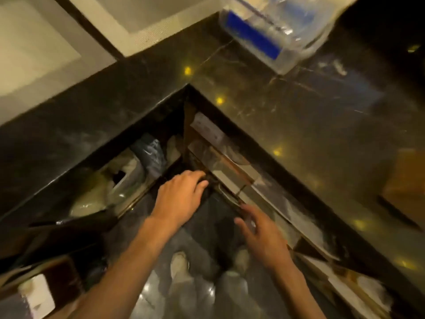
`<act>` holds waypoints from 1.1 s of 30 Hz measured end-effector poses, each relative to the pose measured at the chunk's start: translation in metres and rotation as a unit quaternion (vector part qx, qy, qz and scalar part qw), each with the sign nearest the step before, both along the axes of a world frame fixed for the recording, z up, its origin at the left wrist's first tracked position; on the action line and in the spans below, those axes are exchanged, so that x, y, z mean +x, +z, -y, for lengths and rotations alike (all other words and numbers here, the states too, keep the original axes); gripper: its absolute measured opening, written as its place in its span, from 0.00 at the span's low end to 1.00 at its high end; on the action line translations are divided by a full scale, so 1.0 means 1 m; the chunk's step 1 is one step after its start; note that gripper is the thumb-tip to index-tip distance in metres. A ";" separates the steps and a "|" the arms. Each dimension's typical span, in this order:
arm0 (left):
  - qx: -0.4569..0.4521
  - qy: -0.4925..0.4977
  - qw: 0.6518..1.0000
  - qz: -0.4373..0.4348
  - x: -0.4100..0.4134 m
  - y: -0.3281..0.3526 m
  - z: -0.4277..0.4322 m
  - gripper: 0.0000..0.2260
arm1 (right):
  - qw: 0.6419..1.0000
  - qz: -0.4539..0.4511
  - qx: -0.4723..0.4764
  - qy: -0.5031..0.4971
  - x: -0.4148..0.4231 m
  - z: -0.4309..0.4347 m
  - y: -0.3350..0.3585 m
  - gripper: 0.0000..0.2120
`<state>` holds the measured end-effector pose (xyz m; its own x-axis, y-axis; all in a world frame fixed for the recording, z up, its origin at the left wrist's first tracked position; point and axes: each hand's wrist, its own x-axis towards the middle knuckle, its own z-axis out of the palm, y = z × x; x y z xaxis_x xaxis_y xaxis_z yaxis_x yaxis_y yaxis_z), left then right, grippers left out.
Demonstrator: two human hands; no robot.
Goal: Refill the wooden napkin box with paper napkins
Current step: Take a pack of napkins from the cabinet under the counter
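I look down into the inner corner of a dark marble counter [299, 107]. Under it are open shelves [218, 166] holding white packets and plastic-wrapped bundles [128, 176], blurred, so I cannot tell which are paper napkins. My left hand [181, 194] reaches toward the shelf corner, its fingers bent over a dark shelf edge. My right hand [257, 231] hovers lower right beside the shelf front, fingers spread and holding nothing. A brown wooden shape [404, 187] at the right edge of the counter may be the napkin box.
A clear plastic container with a blue label [271, 31] stands on the counter at the top. A white packet [39, 295] lies on a low shelf at the bottom left. My shoes [181, 265] stand on the glossy dark floor below.
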<state>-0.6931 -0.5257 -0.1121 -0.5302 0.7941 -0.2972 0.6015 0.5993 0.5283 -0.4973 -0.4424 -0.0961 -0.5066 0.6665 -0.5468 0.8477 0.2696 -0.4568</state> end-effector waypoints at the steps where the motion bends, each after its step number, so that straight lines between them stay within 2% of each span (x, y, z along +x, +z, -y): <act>1: 0.002 0.009 1.000 0.002 -0.004 -0.017 0.001 0.16 | 1.000 -0.002 0.003 -0.007 -0.006 0.001 -0.023 0.20; 5: -0.018 0.049 0.998 0.046 -0.014 -0.085 0.005 0.15 | 0.996 -0.035 -0.049 -0.067 -0.027 0.004 -0.105 0.17; 7: -0.025 0.070 0.995 0.063 -0.021 -0.122 0.004 0.14 | 0.990 -0.060 -0.089 -0.091 -0.034 0.001 -0.140 0.10; 10: 0.015 0.124 0.986 0.107 -0.030 -0.171 -0.002 0.13 | 0.983 -0.087 -0.105 -0.125 -0.042 -0.008 -0.183 0.06; 12: 0.077 0.167 0.970 0.162 -0.039 -0.194 -0.018 0.16 | 0.978 -0.097 -0.106 -0.148 -0.054 -0.015 -0.199 0.07; 14: 0.143 0.191 0.946 0.218 -0.051 -0.204 -0.044 0.16 | 0.970 -0.121 -0.115 -0.180 -0.072 -0.024 -0.203 0.11; 16: 0.179 0.221 0.930 0.233 -0.071 -0.202 -0.080 0.16 | 0.952 -0.172 -0.126 -0.218 -0.100 -0.037 -0.191 0.19; 20: 0.141 0.256 0.904 0.312 -0.096 -0.169 -0.141 0.23 | 0.908 -0.244 -0.155 -0.302 -0.160 -0.080 -0.172 0.30; 22: 0.121 0.250 0.887 0.370 -0.105 -0.160 -0.157 0.18 | 0.895 -0.260 -0.173 -0.319 -0.182 -0.098 -0.166 0.28; 24: 0.101 0.246 0.864 0.427 -0.117 -0.159 -0.169 0.17 | 0.863 -0.291 -0.222 -0.347 -0.194 -0.111 -0.162 0.26; 26: 0.085 0.243 0.845 0.469 -0.128 -0.162 -0.177 0.22 | 0.816 -0.319 -0.276 -0.395 -0.198 -0.121 -0.159 0.22; 28: 0.094 0.261 0.830 0.485 -0.133 -0.165 -0.184 0.29 | 0.787 -0.335 -0.297 -0.425 -0.200 -0.128 -0.158 0.16; 31: 0.128 0.280 0.813 0.494 -0.133 -0.174 -0.190 0.33 | 0.785 -0.323 -0.281 -0.447 -0.201 -0.132 -0.162 0.13; 33: 0.133 0.276 0.799 0.518 -0.127 -0.182 -0.186 0.30 | 0.795 -0.311 -0.275 -0.443 -0.198 -0.130 -0.165 0.13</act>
